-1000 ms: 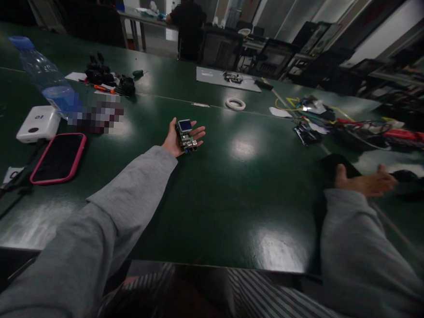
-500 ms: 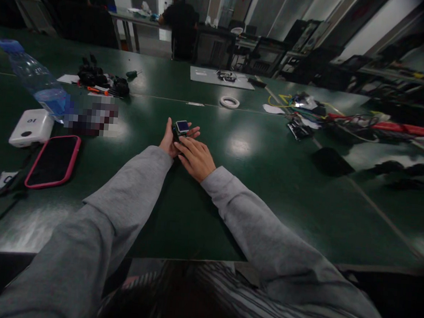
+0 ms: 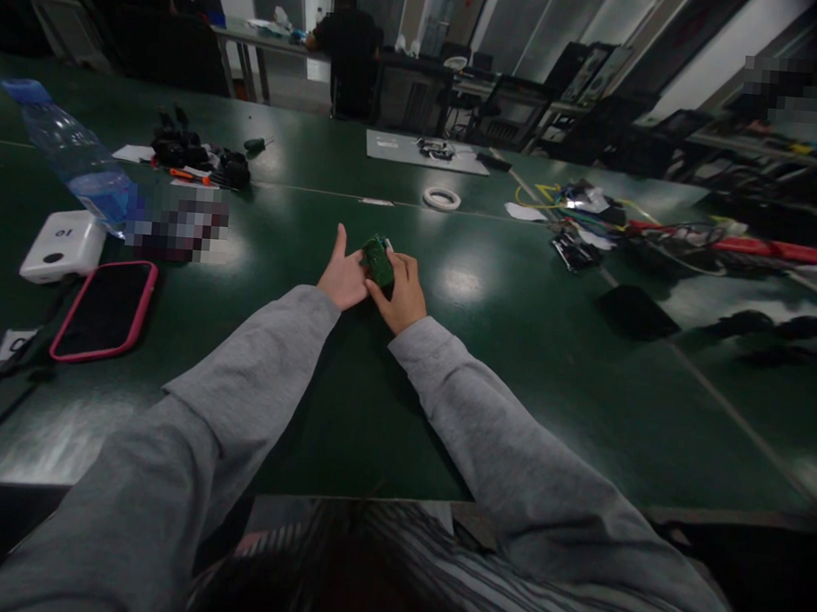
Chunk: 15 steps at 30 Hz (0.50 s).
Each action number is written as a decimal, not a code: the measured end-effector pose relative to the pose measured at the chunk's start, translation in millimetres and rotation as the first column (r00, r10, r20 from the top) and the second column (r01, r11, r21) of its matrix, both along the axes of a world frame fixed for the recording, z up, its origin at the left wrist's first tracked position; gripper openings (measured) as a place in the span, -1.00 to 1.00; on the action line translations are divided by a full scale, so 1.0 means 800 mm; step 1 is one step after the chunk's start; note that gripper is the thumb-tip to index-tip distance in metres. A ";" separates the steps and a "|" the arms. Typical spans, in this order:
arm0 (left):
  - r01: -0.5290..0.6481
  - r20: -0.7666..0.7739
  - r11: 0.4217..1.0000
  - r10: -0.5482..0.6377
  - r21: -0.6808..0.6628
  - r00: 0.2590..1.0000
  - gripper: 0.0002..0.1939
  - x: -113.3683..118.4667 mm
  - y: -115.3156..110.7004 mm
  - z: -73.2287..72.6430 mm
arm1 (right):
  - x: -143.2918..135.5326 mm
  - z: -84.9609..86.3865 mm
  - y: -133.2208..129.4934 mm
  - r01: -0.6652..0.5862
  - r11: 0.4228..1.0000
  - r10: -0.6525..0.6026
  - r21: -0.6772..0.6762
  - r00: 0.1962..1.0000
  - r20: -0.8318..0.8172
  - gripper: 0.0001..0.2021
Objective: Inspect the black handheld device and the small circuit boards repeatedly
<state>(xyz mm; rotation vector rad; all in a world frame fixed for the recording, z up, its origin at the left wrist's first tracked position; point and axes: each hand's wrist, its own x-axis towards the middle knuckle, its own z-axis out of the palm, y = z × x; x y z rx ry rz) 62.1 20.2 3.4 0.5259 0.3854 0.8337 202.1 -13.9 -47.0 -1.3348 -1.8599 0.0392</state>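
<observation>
A small green circuit board [image 3: 379,263] is tilted up over the middle of the table, its green soldered side facing me. My right hand [image 3: 406,297] grips it, thumb near its lower edge and fingers along the right side. Just to the left, my left hand [image 3: 342,280] is open with the thumb stretched upward and the palm against or close beside the board. The board partly hides the left fingers, and its screen side faces away from me.
On the left are a pink-cased phone [image 3: 105,311], a white box [image 3: 63,246] and a plastic bottle [image 3: 76,157]. Ahead lie a white tape roll [image 3: 442,198] and a grey panel [image 3: 398,147]. Tangled cables [image 3: 671,245] spread to the right. A person [image 3: 347,41] sits farther back.
The circuit board has been turned over: its screen faced up in my left palm, and now its green side shows. My right hand has taken hold of it and shifted it slightly right.
</observation>
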 end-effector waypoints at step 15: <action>0.010 -0.193 0.997 0.006 0.081 0.981 -0.12 0.009 -0.003 -0.010 | 0.052 -0.005 0.030 0.038 0.964 -0.208 -0.262 0.720 -0.662 -0.56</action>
